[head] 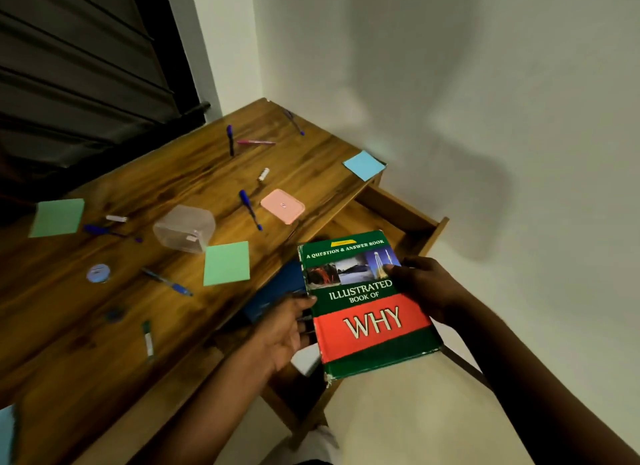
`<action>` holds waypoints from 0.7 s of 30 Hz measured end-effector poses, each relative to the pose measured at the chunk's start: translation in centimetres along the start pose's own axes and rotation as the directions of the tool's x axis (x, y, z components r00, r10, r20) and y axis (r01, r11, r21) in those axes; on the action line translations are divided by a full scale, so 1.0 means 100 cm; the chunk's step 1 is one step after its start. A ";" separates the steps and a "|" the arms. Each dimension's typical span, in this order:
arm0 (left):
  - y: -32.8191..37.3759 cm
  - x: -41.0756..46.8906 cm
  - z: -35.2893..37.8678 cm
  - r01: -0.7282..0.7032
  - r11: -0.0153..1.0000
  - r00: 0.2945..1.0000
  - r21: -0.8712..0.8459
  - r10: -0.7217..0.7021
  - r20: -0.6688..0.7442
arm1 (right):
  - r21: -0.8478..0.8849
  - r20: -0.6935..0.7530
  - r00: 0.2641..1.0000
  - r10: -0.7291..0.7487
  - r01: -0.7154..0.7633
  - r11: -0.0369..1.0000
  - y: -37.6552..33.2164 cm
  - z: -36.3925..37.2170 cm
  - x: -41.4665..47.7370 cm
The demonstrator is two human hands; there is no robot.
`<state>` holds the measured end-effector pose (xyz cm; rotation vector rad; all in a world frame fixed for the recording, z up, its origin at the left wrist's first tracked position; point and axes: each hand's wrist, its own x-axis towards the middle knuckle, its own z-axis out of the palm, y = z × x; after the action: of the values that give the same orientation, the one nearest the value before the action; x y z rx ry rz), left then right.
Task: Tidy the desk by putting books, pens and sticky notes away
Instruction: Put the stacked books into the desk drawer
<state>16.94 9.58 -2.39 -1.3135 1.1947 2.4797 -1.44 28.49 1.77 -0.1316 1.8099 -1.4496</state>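
Right now I have the green-and-red book [367, 305] held flat, cover up, in both hands. My right hand [426, 288] grips its right edge with the thumb on the cover. My left hand [280, 329] holds the spine side, thumb at the edge and fingers tucked beneath as far as I can see. The book hangs off the desk's [173, 177] side, above the open drawer [398, 208], whose far corner shows at one o'clock from the book. A blue book [277, 288] lies at ten o'clock from it, partly hidden by my left hand; I cannot tell whether it is in the drawer or on the desk edge.

I judge the step to be laying this book in the drawer. To do it well I would keep it level, line its long edges up with the drawer walls, and lower the far end first. My left fingers should slip out before the spine lands so they are not pinched. If the blue book is inside, I would square this one on top of it.

Pens [250, 208] and a green sticky note [227, 263] wait at ten to eleven o'clock.
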 end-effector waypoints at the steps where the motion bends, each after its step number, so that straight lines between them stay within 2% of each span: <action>1: -0.001 0.009 0.008 0.009 1.000 1.000 -0.005 -0.009 0.008 | -0.032 0.006 1.000 0.008 -0.008 0.999 -0.003 -0.010 0.010; 12: 0.014 0.076 0.057 0.047 0.997 0.996 -0.065 -0.051 -0.071 | -0.373 0.085 0.988 0.132 -0.091 0.923 -0.023 -0.063 0.120; 16: 0.018 0.091 0.065 0.043 0.982 0.993 -0.183 -0.062 -0.097 | -0.493 0.013 0.990 0.141 -0.117 0.862 -0.027 -0.069 0.156; 19: 0.021 0.108 0.069 0.025 0.958 0.986 -0.287 -0.071 -0.152 | -0.566 0.050 0.985 0.167 -0.110 0.817 -0.033 -0.070 0.183; 21: 0.021 0.121 0.073 0.004 0.957 0.979 -0.291 -0.063 -0.193 | -0.552 0.089 0.980 0.175 -0.098 0.828 -0.034 -0.069 0.201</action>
<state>3.66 9.84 -7.68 -1.6745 0.8527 2.6248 -20.68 22.06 -5.34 -0.3712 2.0266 -0.7660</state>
